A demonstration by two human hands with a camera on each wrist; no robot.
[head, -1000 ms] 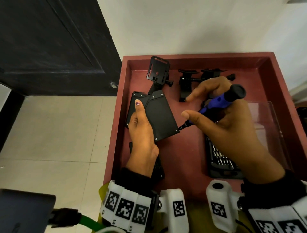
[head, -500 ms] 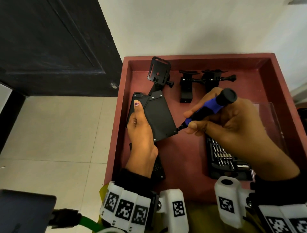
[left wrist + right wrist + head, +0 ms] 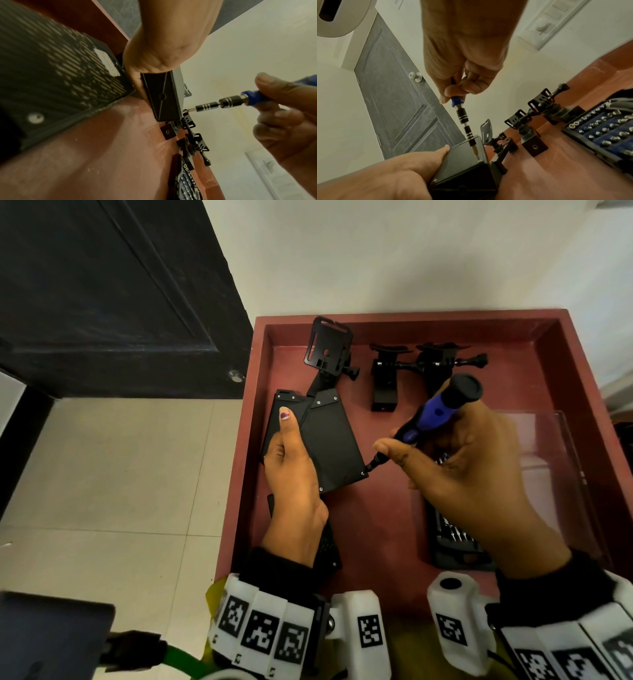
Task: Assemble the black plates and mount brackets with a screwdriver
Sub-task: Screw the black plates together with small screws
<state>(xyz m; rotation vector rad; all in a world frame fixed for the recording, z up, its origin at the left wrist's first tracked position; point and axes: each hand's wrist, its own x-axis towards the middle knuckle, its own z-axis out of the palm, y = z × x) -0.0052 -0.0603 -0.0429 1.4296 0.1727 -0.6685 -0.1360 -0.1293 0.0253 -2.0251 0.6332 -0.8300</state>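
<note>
A black plate assembly (image 3: pixel 329 446) with a bracket at its far end is tilted up off the red tray. My left hand (image 3: pixel 291 463) grips its left edge, thumb on top and fingers underneath. My right hand (image 3: pixel 455 463) holds a blue-handled screwdriver (image 3: pixel 435 416), whose bit meets a screw at the plate's near right corner (image 3: pixel 363 473). The left wrist view shows the plate's end face (image 3: pixel 161 97) and the screwdriver (image 3: pixel 231 102) coming in from the right. In the right wrist view the screwdriver (image 3: pixel 464 119) points down onto the plate (image 3: pixel 462 162).
The red tray (image 3: pixel 394 542) has raised walls. Two black mount brackets (image 3: pixel 387 374) (image 3: pixel 442 361) stand at its back. A bit set case (image 3: pixel 452 542) and a clear lid (image 3: pixel 548 460) lie on the right. A perforated black plate (image 3: pixel 329 546) sits under my left wrist.
My right hand's outstretched forefinger has curled back onto the screwdriver and the handle has tipped more upright. The bit stays at the plate's corner. The left hand keeps its hold.
</note>
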